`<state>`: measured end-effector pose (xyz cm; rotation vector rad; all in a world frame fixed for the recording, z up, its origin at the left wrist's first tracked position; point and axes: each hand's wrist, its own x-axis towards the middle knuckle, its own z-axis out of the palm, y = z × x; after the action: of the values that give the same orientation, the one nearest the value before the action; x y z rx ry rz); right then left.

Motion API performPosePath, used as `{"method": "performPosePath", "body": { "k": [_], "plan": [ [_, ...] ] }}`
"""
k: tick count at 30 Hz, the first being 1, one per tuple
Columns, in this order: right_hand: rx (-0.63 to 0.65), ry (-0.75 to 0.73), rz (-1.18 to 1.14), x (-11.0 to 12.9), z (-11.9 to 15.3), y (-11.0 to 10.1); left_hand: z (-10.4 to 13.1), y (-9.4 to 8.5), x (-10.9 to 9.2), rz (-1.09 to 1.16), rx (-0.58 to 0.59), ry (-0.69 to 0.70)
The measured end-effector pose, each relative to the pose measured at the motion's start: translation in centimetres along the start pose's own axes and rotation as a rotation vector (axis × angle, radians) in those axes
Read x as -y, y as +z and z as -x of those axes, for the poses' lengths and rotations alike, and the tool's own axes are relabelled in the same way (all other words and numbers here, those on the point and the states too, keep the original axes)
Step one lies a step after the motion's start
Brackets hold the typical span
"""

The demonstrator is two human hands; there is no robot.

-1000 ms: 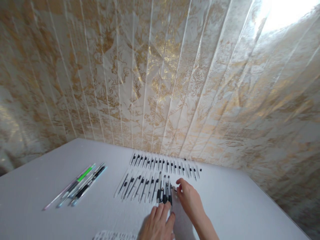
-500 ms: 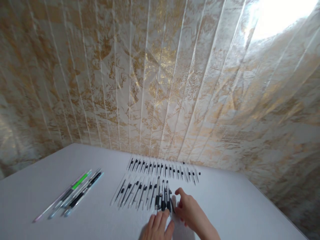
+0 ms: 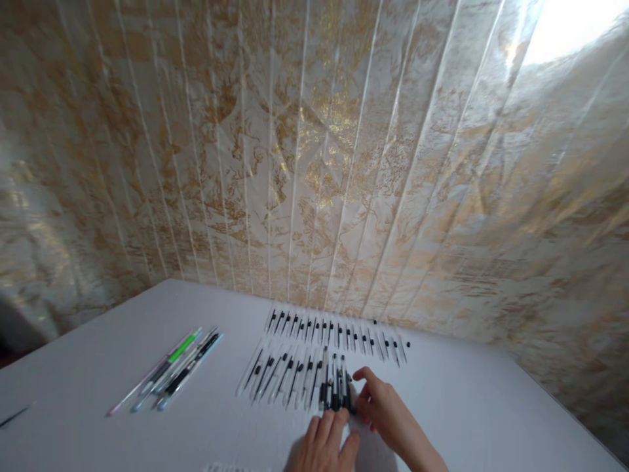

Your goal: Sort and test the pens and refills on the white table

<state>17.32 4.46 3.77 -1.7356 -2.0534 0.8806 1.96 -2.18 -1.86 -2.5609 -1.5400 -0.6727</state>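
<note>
Pens (image 3: 335, 392), perhaps four, touch the left hand (image 3: 326, 443), fingers slightly parted; the right hand (image 3: 386, 408) has curled fingers, hold unclear.

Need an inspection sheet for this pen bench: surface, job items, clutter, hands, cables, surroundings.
Surface: white tabletop, pale and smooth-looking.
Job's things: far row of clear tubes with small black parts; near row of clear tubes with dark inserts; cluster of black-and-clear pens at the near row's right end.
Clutter: loose bundle of coloured pens, one bright green, left of the rows; thin dark item at the left picture edge, too blurred to name.
Hands: left hand, fingertips at the cluster's near end; right hand, fingers curled beside the cluster, grip unclear.
Cables: nothing seen.
Surroundings: creased gold-patterned sheeting behind, bright glare upper right.
</note>
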Motion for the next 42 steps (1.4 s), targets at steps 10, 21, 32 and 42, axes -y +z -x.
{"method": "performPosePath", "body": {
  "k": [10, 21, 32, 42],
  "plan": [
    [-0.063, -0.023, -0.030, -1.4, 0.0, -2.2, -2.9, -14.7, 15.8, -0.271, 0.145, -0.648],
    [-0.084, -0.048, -0.018, -0.8, 0.4, -2.8, -0.1, -14.7, 20.1, -0.313, 0.350, -0.785],
    [0.068, -0.118, -0.386, 3.4, 1.4, -2.2, -2.7, -16.4, 13.6, 0.080, 0.212, -0.570],
    [-0.101, 0.087, -0.725, 0.5, 3.4, 1.9, -0.9, -7.6, 1.0, 0.846, 0.344, -0.373]
  ]
}}
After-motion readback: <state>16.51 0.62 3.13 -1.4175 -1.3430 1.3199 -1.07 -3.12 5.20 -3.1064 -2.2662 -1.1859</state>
